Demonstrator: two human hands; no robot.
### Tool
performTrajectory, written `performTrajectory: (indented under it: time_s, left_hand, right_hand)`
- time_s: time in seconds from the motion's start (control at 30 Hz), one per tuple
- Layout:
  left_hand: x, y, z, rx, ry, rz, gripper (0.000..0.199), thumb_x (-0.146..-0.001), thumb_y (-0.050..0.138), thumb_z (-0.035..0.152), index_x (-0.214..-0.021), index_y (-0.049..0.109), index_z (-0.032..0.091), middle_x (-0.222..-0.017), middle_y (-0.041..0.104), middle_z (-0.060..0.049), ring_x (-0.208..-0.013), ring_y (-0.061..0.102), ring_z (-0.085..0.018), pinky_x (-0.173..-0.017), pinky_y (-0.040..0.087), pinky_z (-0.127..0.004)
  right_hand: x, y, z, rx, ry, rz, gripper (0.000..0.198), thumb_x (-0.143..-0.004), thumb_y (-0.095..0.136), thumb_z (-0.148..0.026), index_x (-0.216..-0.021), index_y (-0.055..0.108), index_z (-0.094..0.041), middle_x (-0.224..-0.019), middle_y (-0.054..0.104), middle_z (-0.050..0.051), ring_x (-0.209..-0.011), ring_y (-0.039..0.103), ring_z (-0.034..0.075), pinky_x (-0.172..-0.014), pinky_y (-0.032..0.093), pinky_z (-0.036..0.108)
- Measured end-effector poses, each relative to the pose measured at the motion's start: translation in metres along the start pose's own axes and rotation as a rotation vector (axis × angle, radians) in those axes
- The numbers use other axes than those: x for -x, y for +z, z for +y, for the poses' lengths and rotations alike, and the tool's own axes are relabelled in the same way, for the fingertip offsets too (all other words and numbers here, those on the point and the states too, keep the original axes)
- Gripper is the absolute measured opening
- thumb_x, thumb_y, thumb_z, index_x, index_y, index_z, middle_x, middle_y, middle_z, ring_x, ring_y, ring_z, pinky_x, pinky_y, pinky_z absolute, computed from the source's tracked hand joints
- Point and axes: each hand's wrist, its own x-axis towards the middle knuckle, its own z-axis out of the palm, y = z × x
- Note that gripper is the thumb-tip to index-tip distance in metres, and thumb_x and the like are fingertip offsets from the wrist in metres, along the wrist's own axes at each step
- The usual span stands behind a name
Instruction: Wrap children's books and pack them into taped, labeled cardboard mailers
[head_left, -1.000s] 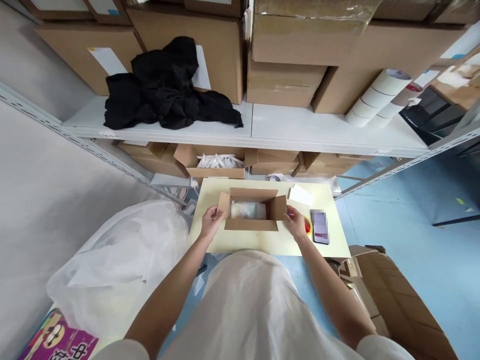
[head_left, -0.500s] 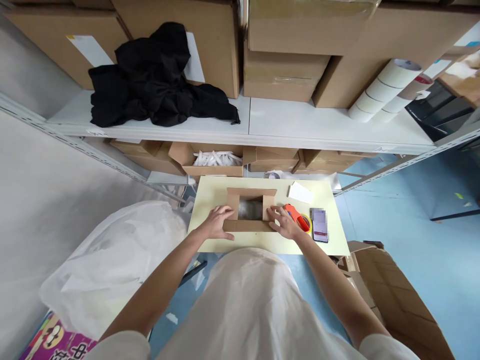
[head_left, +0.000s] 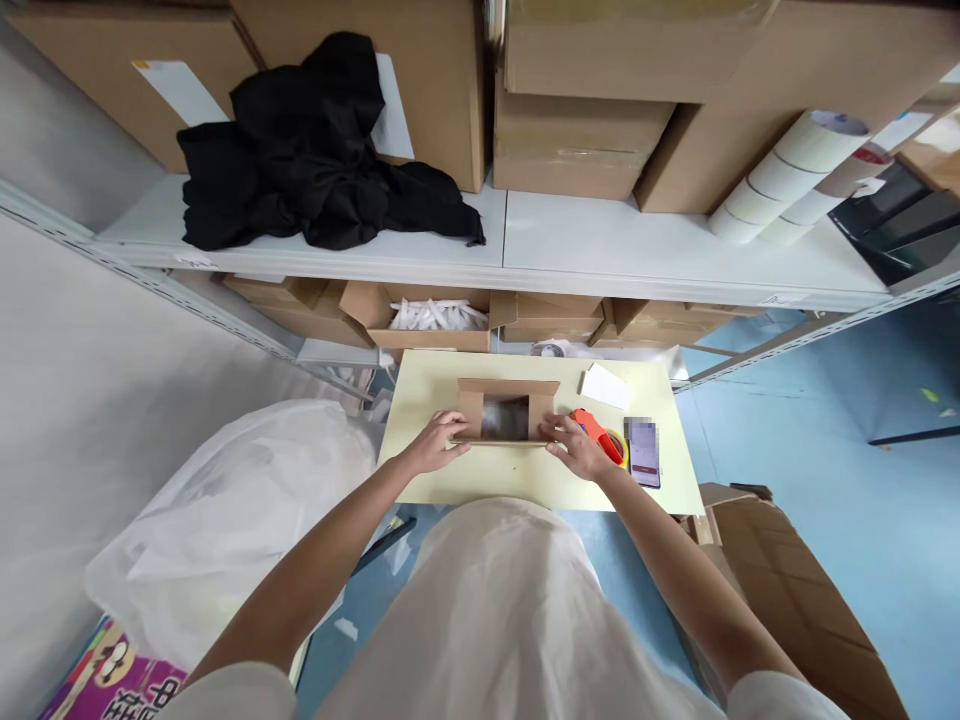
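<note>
On the pale yellow table in front of me sits a small open cardboard box. Its short side flaps lie folded inward and its far flap stands out at the back. Through the gap between the flaps shows something greyish and clear that I cannot make out. My left hand grips the left near corner, fingers on the side flap and thumb at the near edge. My right hand grips the right near corner the same way. Just right of that hand lies a red tape dispenser with a yellow roll.
A phone and a white slip of paper lie on the table's right. Behind rises a shelf with cartons, black cloth and label rolls. A white plastic bag stands left, a large open carton right.
The box's near flap, earlier spread out toward me, has swung up and now shows only as a thin edge. Both hands have stayed at the box's corners.
</note>
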Motion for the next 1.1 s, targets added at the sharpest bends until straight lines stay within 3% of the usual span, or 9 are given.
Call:
performTrajectory:
  time_s: [0.13, 0.23, 0.33, 0.43, 0.53, 0.6, 0.77, 0.87, 1.1]
  left_hand:
    - [-0.002, 0.014, -0.006, 0.232, -0.187, 0.179, 0.023, -0.073, 0.06, 0.034, -0.091, 0.068, 0.021, -0.103, 0.065, -0.008, -0.103, 0.059, -0.023, -0.096, 0.044, -0.039]
    - [-0.006, 0.027, -0.01, 0.453, -0.347, 0.349, 0.024, -0.068, 0.065, 0.034, -0.087, 0.065, 0.019, -0.094, 0.066, -0.007, -0.092, 0.062, -0.02, -0.088, 0.049, -0.036]
    - [-0.01, 0.037, -0.012, 0.615, -0.473, 0.516, 0.031, -0.062, 0.07, 0.034, -0.086, 0.061, 0.017, -0.085, 0.066, -0.006, -0.081, 0.063, -0.017, -0.079, 0.051, -0.033]
    - [-0.012, 0.041, -0.014, 0.601, -0.532, 0.611, 0.039, -0.058, 0.074, 0.034, -0.09, 0.059, 0.016, -0.087, 0.064, -0.005, -0.076, 0.062, -0.014, -0.073, 0.052, -0.03]
    - [-0.013, 0.041, -0.016, 0.548, -0.61, 0.597, 0.05, -0.055, 0.077, 0.035, -0.096, 0.057, 0.017, -0.087, 0.062, -0.004, -0.068, 0.061, -0.012, -0.068, 0.052, -0.029]
    - [-0.013, 0.043, -0.017, 0.527, -0.654, 0.566, 0.055, -0.054, 0.079, 0.036, -0.099, 0.055, 0.017, -0.085, 0.062, -0.003, -0.065, 0.061, -0.012, -0.066, 0.052, -0.029]
    - [-0.013, 0.049, -0.018, 0.541, -0.675, 0.537, 0.055, -0.058, 0.077, 0.042, -0.1, 0.054, 0.016, -0.073, 0.062, -0.001, -0.064, 0.063, -0.015, -0.061, 0.05, -0.028]
    - [-0.012, 0.051, -0.016, 0.547, -0.664, 0.533, 0.053, -0.06, 0.075, 0.043, -0.1, 0.054, 0.016, -0.074, 0.063, -0.002, -0.063, 0.064, -0.015, -0.059, 0.05, -0.028]
    - [-0.015, 0.048, -0.015, 0.46, -0.649, 0.543, 0.049, -0.062, 0.075, 0.037, -0.101, 0.054, 0.016, -0.076, 0.063, -0.002, -0.064, 0.064, -0.015, -0.063, 0.051, -0.028]
  right_hand:
    - [-0.009, 0.007, 0.004, -0.191, 0.112, 0.181, 0.036, -0.088, 0.044, -0.045, -0.108, 0.066, -0.023, -0.116, 0.059, 0.008, -0.11, 0.055, 0.024, -0.095, 0.045, 0.041]
    - [-0.017, 0.013, 0.006, -0.298, 0.241, 0.272, 0.036, -0.083, 0.053, -0.046, -0.106, 0.064, -0.021, -0.108, 0.061, 0.008, -0.093, 0.061, 0.022, -0.084, 0.051, 0.039]
    - [-0.021, 0.018, 0.007, -0.363, 0.349, 0.34, 0.053, -0.078, 0.059, -0.045, -0.123, 0.051, -0.018, -0.117, 0.055, 0.012, -0.088, 0.061, 0.02, -0.078, 0.053, 0.038]
    - [-0.025, 0.015, 0.008, -0.331, 0.362, 0.382, 0.081, -0.075, 0.063, -0.04, -0.143, 0.024, -0.022, -0.134, 0.042, 0.014, -0.106, 0.057, 0.024, -0.085, 0.05, 0.042]
    - [-0.034, 0.002, 0.006, -0.189, 0.273, 0.34, 0.1, -0.072, 0.065, -0.033, -0.147, -0.001, -0.026, -0.148, 0.024, 0.014, -0.131, 0.036, 0.028, -0.098, 0.042, 0.045]
    - [-0.041, -0.009, 0.003, -0.093, 0.203, 0.27, 0.105, -0.071, 0.065, -0.027, -0.147, -0.006, -0.026, -0.15, 0.021, 0.014, -0.136, 0.027, 0.028, -0.103, 0.037, 0.045]
    - [-0.041, -0.012, 0.001, 0.038, 0.098, 0.177, 0.079, -0.078, 0.056, -0.02, -0.147, 0.017, -0.024, -0.142, 0.036, 0.011, -0.132, 0.036, 0.025, -0.105, 0.037, 0.041]
    - [-0.031, 0.005, 0.002, 0.105, 0.04, 0.157, 0.054, -0.089, 0.038, -0.019, -0.142, 0.033, -0.024, -0.143, 0.038, 0.009, -0.138, 0.027, 0.023, -0.109, 0.032, 0.044]
    - [-0.023, 0.032, -0.004, 0.152, 0.104, 0.175, 0.061, -0.092, 0.039, -0.035, -0.147, 0.02, -0.021, -0.153, 0.022, 0.01, -0.142, 0.012, 0.03, -0.109, 0.027, 0.055]
